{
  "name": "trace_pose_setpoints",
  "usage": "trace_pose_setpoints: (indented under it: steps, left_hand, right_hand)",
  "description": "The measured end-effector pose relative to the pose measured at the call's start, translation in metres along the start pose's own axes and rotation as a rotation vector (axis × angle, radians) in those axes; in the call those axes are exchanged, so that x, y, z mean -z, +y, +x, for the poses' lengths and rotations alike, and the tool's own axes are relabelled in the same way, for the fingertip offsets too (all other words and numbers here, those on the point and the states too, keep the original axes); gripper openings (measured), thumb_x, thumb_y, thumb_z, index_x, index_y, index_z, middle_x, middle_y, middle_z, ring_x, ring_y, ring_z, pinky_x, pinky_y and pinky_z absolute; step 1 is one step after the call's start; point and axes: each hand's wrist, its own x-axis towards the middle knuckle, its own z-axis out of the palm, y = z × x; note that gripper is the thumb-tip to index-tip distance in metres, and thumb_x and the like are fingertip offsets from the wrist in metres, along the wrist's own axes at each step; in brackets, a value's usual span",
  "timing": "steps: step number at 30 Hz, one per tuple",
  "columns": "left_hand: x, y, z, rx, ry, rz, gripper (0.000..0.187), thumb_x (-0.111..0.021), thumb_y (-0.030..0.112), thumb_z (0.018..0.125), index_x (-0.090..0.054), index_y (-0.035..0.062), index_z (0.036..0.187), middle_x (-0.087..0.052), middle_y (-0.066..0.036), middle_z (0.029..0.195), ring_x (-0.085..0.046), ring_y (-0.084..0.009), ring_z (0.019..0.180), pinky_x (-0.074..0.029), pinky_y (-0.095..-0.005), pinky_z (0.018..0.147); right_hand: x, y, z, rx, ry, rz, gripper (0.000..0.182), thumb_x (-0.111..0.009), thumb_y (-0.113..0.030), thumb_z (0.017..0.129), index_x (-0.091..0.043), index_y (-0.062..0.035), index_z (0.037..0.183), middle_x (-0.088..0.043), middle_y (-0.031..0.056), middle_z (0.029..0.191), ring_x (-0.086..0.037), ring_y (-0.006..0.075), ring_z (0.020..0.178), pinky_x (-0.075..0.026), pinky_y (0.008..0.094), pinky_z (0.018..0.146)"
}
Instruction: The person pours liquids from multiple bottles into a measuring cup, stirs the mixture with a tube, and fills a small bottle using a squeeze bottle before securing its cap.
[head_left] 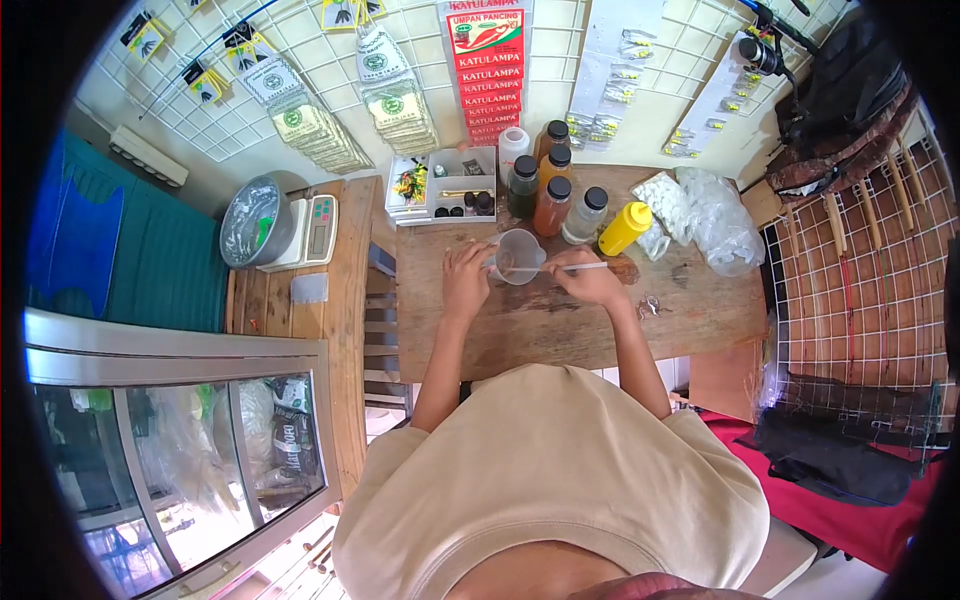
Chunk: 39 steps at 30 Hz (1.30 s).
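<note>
A clear plastic cup [520,247] is on the wooden table in front of me, tilted so its mouth shows. My left hand [467,280] grips the cup at its left side. In my right hand [590,282] is a thin stick with a whitish end [592,266], held between the fingers almost level. Its other end reaches into the cup, where I cannot make out the tip. Just behind the right hand stand a yellow squeeze bottle [626,229] and a clear bottle with a black cap [584,217].
Several black-capped bottles of coloured liquid [552,208] stand behind the cup. A white organizer [462,212] is at the back left, with plastic bags [722,225] at the right. Small metal pieces [652,306] lie on the table [560,335]. A scale [318,228] carries a grey bowl [256,222].
</note>
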Motion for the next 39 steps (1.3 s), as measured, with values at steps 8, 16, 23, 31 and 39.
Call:
trace_pose_setpoints:
  steps: [8,16,23,31,39]
  left_hand:
    - [0.001,0.0,-0.001,0.003,-0.029,-0.019,0.037,-0.061,0.003,0.083,-0.063,0.014,0.119,-0.06,-0.004,0.126,-0.046,-0.0283,0.13,-0.025,-0.0538,0.112]
    - [0.001,0.001,-0.002,0.014,-0.046,-0.026,0.038,-0.061,0.003,0.084,-0.063,0.0138,0.12,-0.06,-0.005,0.126,-0.045,-0.0281,0.131,-0.024,-0.0528,0.112]
    - [-0.005,0.001,0.001,-0.088,0.007,-0.046,0.043,-0.063,-0.002,0.08,-0.063,0.0103,0.121,-0.06,-0.008,0.125,-0.044,-0.0279,0.132,-0.028,-0.0462,0.114]
    - [-0.004,0.005,0.003,-0.084,0.001,-0.034,0.04,-0.064,-0.001,0.08,-0.065,0.0071,0.119,-0.06,-0.009,0.127,-0.045,-0.0293,0.131,-0.031,-0.0434,0.113]
    - [-0.001,0.004,0.002,-0.076,0.007,-0.047,0.04,-0.063,-0.001,0.08,-0.064,0.0068,0.12,-0.059,-0.009,0.13,-0.045,-0.0297,0.131,-0.033,-0.0424,0.112]
  right_hand:
    - [-0.001,0.007,-0.003,-0.037,-0.074,0.032,0.016,-0.062,-0.013,0.082,-0.074,-0.0085,0.092,-0.071,0.008,0.096,-0.059,0.032,0.099,-0.042,0.0382,0.096]
    - [0.001,-0.002,0.001,0.019,0.018,0.014,0.014,-0.062,-0.011,0.081,-0.073,-0.0078,0.088,-0.071,0.007,0.096,-0.058,0.0319,0.102,-0.042,0.0385,0.097]
    - [0.008,-0.007,-0.001,-0.023,-0.08,0.089,0.015,-0.061,-0.011,0.081,-0.073,-0.0072,0.089,-0.071,0.0104,0.095,-0.06,0.0329,0.095,-0.042,0.0394,0.096]
    - [0.007,-0.009,0.0,-0.015,-0.031,0.055,0.017,-0.059,-0.012,0.084,-0.072,-0.0056,0.092,-0.07,0.0127,0.095,-0.062,0.0326,0.093,-0.043,0.0397,0.094]
    - [0.013,-0.008,0.006,-0.101,-0.235,0.207,0.018,-0.058,-0.012,0.084,-0.072,-0.006,0.091,-0.07,0.0125,0.093,-0.062,0.0325,0.093,-0.044,0.0403,0.091]
